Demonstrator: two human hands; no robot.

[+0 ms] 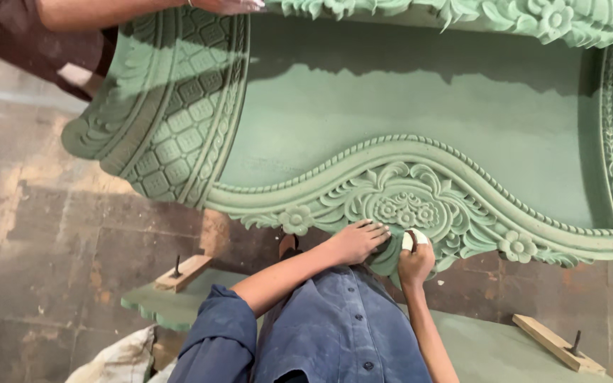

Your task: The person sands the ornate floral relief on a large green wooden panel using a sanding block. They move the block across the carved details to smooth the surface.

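A large carved panel (391, 120), painted pale green, lies in front of me with floral relief along its curved lower edge. My left hand (355, 241) rests flat with fingers spread on the carved flower ornament (409, 206) at the bottom centre. My right hand (415, 264) is closed around a small white pad (414, 240), pressed against the carving just right of my left hand. Both arms come out of rolled blue sleeves.
Another person's hand (228, 6) and arm rest on the panel's top left corner. Two wooden blocks (186, 271) (558, 344) with metal screws sit on a green board (491, 351) below. A white cloth (118, 358) lies on the stone floor at the lower left.
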